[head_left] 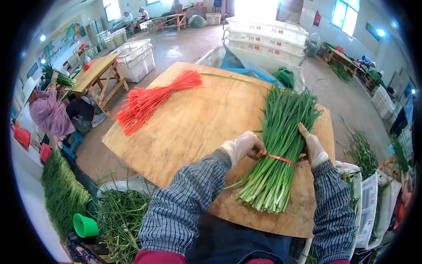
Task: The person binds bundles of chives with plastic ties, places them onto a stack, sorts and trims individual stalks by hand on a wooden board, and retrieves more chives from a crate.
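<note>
A thick bundle of garlic chives [288,119] lies on the wooden tabletop [189,132], its pale cut ends toward me. Around its lower part runs a red tie [281,159]. My left hand [247,146], in a pale glove, is closed at the left end of this tie, fingers bent in a pinch. On the right side of the bundle, my right hand [313,143], also gloved, grips the stalks with one digit stretched up along the leaves. Its other fingers are partly hidden. A heap of loose red ties [154,99] lies at the tabletop's far left.
Stacked white crates [266,42] stand beyond the table. Loose greens [122,218] fill a bag at lower left, near a green cup [85,225]. White baskets [367,211] stand at right. A seated person [52,108] holds greens beside another table [97,70].
</note>
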Available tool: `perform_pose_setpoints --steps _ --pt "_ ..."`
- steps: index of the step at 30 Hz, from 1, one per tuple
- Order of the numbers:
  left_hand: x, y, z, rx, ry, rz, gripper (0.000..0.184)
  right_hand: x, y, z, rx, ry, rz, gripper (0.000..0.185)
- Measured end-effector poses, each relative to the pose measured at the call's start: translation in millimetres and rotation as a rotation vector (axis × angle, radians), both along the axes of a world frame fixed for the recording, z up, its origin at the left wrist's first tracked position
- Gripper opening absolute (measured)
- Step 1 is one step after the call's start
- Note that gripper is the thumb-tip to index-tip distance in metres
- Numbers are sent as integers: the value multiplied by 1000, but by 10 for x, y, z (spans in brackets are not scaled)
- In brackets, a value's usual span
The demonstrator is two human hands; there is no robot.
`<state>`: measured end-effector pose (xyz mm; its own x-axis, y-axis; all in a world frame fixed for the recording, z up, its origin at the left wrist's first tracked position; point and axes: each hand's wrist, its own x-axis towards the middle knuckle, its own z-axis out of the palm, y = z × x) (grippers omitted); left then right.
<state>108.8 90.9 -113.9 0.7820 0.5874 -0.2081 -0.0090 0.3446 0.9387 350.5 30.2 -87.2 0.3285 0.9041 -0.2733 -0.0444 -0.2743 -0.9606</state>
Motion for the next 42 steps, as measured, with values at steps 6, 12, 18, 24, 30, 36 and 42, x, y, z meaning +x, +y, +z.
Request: perform_pose_setpoints --steps 6,12,18,24,30,36,42 --pt "47 222 -31 155 -22 -196 8 -19 232 38 -2 159 -24 47" --pt "187 202 106 252 13 -261 8 -206 314 115 52 281 -77 31" --pt "169 -372 921 967 126 -156 10 -298 -77 775 467 112 3 25" --pt "303 -781 1426 1728 127 24 7 -56 -620 1500 925 -109 10 37" --pt "405 -974 1412 2100 159 131 13 18 -830 1476 1306 -317 -197 31" --pt "557 -838 929 1933 263 -19 15 337 -552 679 1112 -11 -66 31" --pt "539 -909 1085 1929 157 38 16 295 -597 841 1204 -82 -254 30"
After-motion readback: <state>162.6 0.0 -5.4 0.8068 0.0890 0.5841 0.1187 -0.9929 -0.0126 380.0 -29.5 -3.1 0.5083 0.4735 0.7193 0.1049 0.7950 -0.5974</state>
